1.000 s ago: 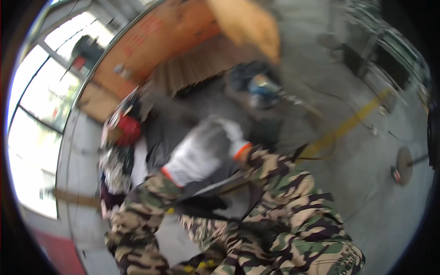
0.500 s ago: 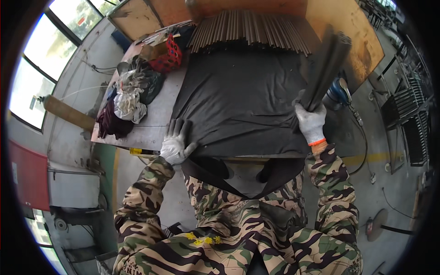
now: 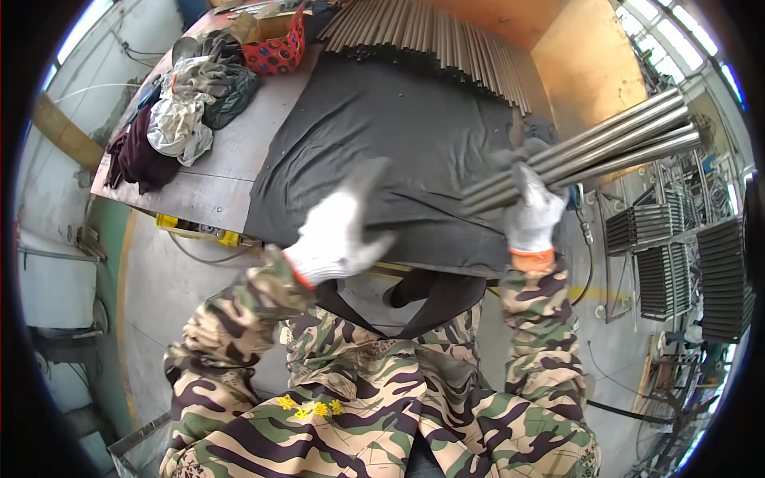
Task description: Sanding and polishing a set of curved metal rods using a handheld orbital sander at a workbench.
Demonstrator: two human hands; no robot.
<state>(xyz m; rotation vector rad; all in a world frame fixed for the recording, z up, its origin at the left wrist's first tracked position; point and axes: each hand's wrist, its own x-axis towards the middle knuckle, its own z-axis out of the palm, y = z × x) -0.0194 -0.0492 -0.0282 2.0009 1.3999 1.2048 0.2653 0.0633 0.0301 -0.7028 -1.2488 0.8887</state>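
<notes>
My right hand (image 3: 534, 213), in a grey-white work glove with an orange cuff, is closed around a bundle of several metal tubes (image 3: 617, 139). The bundle slants up to the right, its lower ends over the black cloth (image 3: 366, 127) that covers the table. My left hand (image 3: 339, 231), gloved the same way and a little blurred, is raised over the cloth's near edge. Its thumb stands apart from the fingers, and nothing shows in it. Many similar tubes (image 3: 430, 40) lie side by side at the table's far end.
Left on the table lie a heap of gloves and rags (image 3: 183, 119) and a red patterned box (image 3: 275, 52). A wooden board (image 3: 590, 68) stands at the back right. Racks of dark parts (image 3: 665, 279) are on the right, and a black cable (image 3: 590, 263) hangs beside the table.
The tube bundle has swung from steep to a flatter slant toward the right. My left hand has lifted off the cloth's edge and moved inward. The whole view has shifted.
</notes>
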